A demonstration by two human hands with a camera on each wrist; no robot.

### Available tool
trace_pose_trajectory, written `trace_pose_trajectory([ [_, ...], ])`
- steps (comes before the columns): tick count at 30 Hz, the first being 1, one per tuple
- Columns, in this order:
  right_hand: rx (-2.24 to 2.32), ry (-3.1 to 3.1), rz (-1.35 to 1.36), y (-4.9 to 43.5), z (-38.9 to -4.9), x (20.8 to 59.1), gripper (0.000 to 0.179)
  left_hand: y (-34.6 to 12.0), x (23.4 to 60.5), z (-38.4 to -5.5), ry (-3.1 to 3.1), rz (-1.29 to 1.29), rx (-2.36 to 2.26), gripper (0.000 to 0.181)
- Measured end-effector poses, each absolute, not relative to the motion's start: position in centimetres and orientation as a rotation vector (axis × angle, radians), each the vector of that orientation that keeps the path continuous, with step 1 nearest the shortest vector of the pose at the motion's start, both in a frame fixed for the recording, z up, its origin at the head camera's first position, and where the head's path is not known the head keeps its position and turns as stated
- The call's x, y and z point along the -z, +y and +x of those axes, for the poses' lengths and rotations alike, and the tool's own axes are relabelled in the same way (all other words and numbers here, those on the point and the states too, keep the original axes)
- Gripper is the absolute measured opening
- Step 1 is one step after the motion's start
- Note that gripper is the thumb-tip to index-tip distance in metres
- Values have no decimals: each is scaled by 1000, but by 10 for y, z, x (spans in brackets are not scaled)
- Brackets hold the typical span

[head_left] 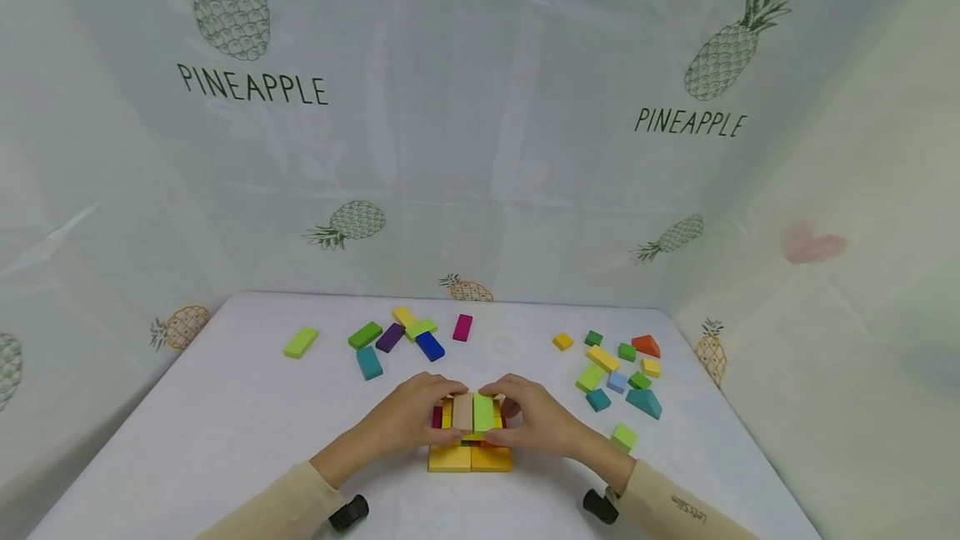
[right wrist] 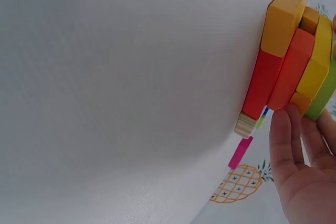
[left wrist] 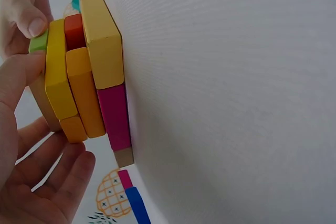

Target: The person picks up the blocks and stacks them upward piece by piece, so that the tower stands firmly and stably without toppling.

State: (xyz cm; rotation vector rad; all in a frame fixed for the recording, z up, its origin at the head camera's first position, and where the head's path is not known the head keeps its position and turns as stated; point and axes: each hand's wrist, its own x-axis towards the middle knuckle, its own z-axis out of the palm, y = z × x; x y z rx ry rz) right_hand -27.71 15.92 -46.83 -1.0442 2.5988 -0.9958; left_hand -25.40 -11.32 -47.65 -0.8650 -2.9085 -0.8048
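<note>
tan block [head_left: 462, 412], lime block [head_left: 483, 413]: long axes fore-aft

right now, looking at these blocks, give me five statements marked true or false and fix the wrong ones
1. The left hand holds the tan block. True.
2. The light green block in the right hand is left of the tan block. False: in the head view it is on the right.
3. Two yellow blocks lie side by side at the near edge of the stack. True.
4. The dark blue block is part of the stack. False: it lies apart, beyond it.
5. The red triangle lies toward the right side of the table. True.
</note>
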Motion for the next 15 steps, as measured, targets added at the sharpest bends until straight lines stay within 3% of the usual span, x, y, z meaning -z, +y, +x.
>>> trace_pose_trajectory([
  [8, 983, 2607, -1021, 160, -276, 466, 54, -122, 474, -257, -2962, -793, 866, 79],
  [15, 982, 2600, -1013, 159, -277, 466, 54, -167, 464, -276, -2936, -673, 950, 67],
])
